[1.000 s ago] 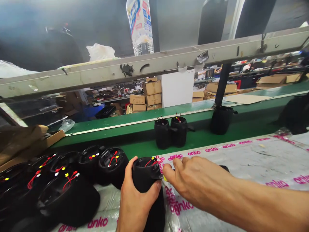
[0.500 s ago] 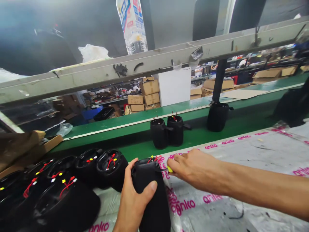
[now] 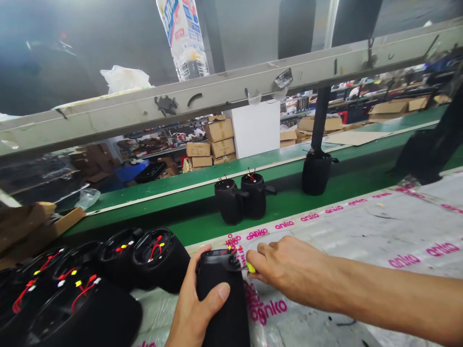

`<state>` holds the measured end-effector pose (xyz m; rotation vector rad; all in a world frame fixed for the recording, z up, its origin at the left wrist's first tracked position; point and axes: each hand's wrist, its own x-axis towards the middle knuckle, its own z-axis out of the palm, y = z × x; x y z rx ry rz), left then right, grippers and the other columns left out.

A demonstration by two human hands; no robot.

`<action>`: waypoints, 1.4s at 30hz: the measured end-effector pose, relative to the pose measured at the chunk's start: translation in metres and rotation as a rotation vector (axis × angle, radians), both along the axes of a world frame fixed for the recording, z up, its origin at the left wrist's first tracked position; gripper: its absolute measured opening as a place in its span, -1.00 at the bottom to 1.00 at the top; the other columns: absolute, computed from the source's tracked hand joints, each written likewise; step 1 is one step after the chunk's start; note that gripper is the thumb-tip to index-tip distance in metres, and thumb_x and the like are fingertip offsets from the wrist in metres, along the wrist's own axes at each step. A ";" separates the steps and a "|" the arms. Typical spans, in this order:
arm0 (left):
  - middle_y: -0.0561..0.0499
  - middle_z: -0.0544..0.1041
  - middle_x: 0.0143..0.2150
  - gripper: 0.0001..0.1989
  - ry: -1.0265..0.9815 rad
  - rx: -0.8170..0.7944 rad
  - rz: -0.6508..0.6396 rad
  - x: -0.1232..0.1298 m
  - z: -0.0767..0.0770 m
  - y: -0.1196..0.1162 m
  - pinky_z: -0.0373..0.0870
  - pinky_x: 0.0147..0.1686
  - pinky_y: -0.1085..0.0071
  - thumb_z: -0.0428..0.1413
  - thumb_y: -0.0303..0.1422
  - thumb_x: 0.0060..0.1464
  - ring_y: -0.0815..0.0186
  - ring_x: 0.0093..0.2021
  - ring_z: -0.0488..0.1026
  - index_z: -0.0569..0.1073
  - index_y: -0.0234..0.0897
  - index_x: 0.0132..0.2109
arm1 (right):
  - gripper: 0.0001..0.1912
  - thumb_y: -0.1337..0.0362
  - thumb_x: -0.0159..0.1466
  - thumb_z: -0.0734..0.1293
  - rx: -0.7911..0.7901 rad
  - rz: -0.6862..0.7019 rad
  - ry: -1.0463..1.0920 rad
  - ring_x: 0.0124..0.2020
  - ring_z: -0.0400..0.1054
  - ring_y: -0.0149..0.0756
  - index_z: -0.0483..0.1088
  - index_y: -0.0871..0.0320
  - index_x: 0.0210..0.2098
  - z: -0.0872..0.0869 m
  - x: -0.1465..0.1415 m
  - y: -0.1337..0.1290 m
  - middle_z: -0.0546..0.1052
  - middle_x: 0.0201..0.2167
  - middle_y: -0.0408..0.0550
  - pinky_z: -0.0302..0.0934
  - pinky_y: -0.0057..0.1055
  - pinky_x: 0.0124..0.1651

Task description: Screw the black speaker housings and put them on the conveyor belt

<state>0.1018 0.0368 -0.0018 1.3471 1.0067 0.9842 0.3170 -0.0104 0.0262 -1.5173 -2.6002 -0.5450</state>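
A black fabric-covered cylinder (image 3: 227, 308) stands tilted at the bottom middle, with red wires and a yellow connector at its open top. My left hand (image 3: 202, 299) is wrapped round its left side, thumb across the front. To the right, my right hand (image 3: 280, 262) is closed round a small yellow-handled tool (image 3: 250, 267); its thin shaft reaches the cylinder's upper right edge, where the tip is hard to make out. Several similar black cylinders (image 3: 159, 258) with red wires crowd the left side.
Two black cylinders (image 3: 253, 197) stand together on the green belt (image 3: 188, 226), and another (image 3: 316, 174) is farther right. A grey rail (image 3: 224, 86) crosses above, with a plastic bottle (image 3: 184, 43) on it. Cardboard boxes (image 3: 221, 137) are stacked behind. Printed plastic sheeting (image 3: 354, 241) covers the table.
The view has shifted, so most of the scene appears farther left. Both hands keep their holds; the right hand and yellow-handled tool sit slightly lower beside the cylinder.
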 end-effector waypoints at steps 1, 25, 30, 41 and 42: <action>-0.13 0.51 0.11 -0.19 -0.021 -0.028 -0.022 0.000 -0.002 0.000 0.23 0.22 0.04 0.30 0.00 -0.21 -0.09 0.17 0.40 0.29 -0.14 0.19 | -0.82 0.35 0.34 0.32 0.002 0.002 0.008 -0.60 0.30 -0.31 0.17 0.12 -0.19 -0.002 0.000 -0.001 0.45 -0.47 -0.19 -0.38 -0.25 -0.55; -0.21 0.54 0.05 -0.07 -0.437 -0.288 -0.217 0.000 -0.020 -0.001 0.38 0.06 0.07 0.33 -0.17 -0.23 -0.12 0.08 0.47 0.17 -0.20 0.30 | -0.89 0.19 0.47 0.16 -0.059 0.139 0.574 -0.41 0.41 -0.27 0.23 0.08 -0.12 -0.027 0.005 -0.007 0.51 -0.31 -0.18 0.10 -0.35 -0.39; -0.19 0.57 -0.01 0.01 -0.450 -0.332 -0.163 0.000 -0.011 -0.006 0.42 -0.01 0.10 0.35 -0.18 -0.24 -0.07 -0.03 0.54 0.09 -0.17 0.33 | -0.83 0.17 0.49 0.10 -0.044 -0.038 0.610 -0.43 0.41 -0.21 0.24 0.06 -0.16 -0.020 0.002 -0.007 0.48 -0.37 -0.18 0.07 -0.34 -0.40; -0.11 0.58 -0.01 -0.08 -0.121 0.037 0.172 -0.001 0.007 -0.006 0.47 -0.08 0.28 0.36 -0.04 -0.28 0.01 -0.05 0.55 0.24 -0.17 0.23 | -0.83 0.25 0.36 0.33 0.020 -0.115 0.366 -0.57 0.41 -0.13 0.20 0.02 -0.26 -0.018 -0.028 -0.014 0.50 -0.45 -0.21 -0.18 -0.31 -0.52; -0.10 0.59 -0.02 -0.09 -0.086 0.076 0.193 -0.001 0.007 -0.005 0.46 -0.07 0.29 0.35 -0.03 -0.28 0.03 -0.06 0.55 0.24 -0.18 0.23 | -0.83 0.24 0.36 0.33 0.016 -0.116 0.357 -0.57 0.41 -0.13 0.21 0.03 -0.26 -0.015 -0.030 -0.012 0.50 -0.45 -0.21 -0.18 -0.31 -0.52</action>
